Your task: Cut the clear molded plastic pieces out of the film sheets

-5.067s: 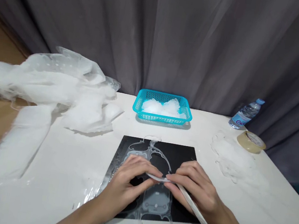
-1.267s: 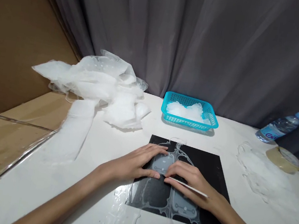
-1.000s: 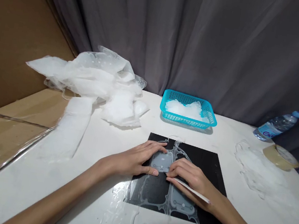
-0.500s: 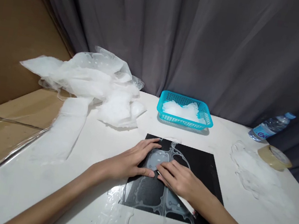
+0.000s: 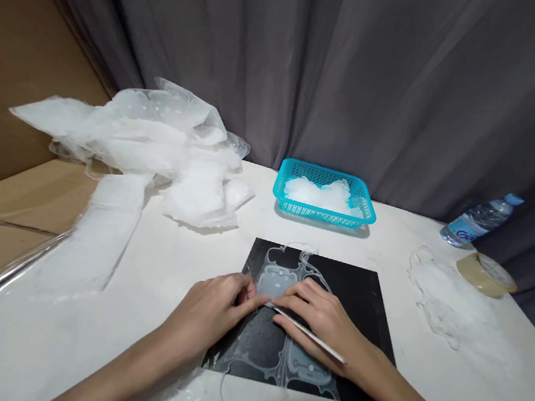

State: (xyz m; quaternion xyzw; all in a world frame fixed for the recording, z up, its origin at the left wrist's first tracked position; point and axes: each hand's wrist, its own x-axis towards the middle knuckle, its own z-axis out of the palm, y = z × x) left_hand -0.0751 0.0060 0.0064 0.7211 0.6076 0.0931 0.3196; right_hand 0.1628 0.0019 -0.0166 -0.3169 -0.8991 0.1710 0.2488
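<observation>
A translucent moulded sheet with thin frilly strips lies on a black board. In its upper left is a frosted rounded-rectangle piece; a similar piece shows at lower right, partly under my right hand. My left hand is closed in a pinch at the lower left edge of the upper piece; what is between the fingertips is too small to make out. Fingers of my right hand hold a slim white stick-like tool, its tip close to my left thumb.
Behind the board stands a blue basket with white translucent pieces. A heap of white film sheets lies at left beside cardboard. On the right are a water bottle, a tape roll and clear film scraps.
My left hand has gone from spread flat on the board to a pinch beside the upper piece. The white tool now lies more in view along my right hand. The view has shifted slightly.
</observation>
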